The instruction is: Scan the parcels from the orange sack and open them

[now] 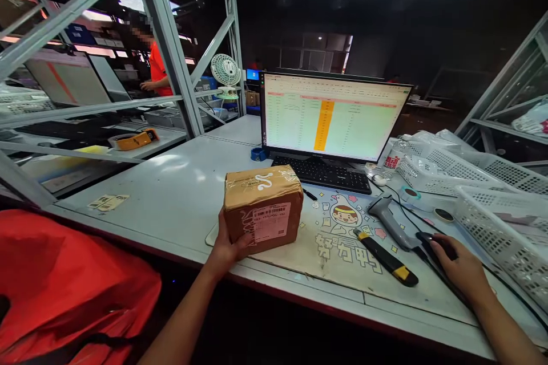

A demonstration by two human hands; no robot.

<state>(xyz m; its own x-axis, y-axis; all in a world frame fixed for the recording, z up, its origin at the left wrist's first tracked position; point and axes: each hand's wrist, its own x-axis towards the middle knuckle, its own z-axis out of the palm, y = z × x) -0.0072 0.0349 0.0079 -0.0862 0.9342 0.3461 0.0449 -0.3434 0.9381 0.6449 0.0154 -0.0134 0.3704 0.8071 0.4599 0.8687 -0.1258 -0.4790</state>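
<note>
A taped brown cardboard box (263,194) with a pink barcode label (272,221) on its front stands at the desk's near edge. My left hand (229,248) grips its lower left corner, thumb across the front. Over to the right, my right hand (460,265) curls over a black computer mouse (447,246), which it partly hides. Just left of that hand lie a grey barcode scanner (391,222) and a black and yellow utility knife (387,259), both on a printed desk mat (338,251).
Behind the box are a black keyboard (321,174) and a monitor (334,120) showing a spreadsheet. White perforated baskets (496,234) line the right side. A red bag (64,285) sits at lower left. Beyond the metal frame (171,40), a person in red (158,65) stands.
</note>
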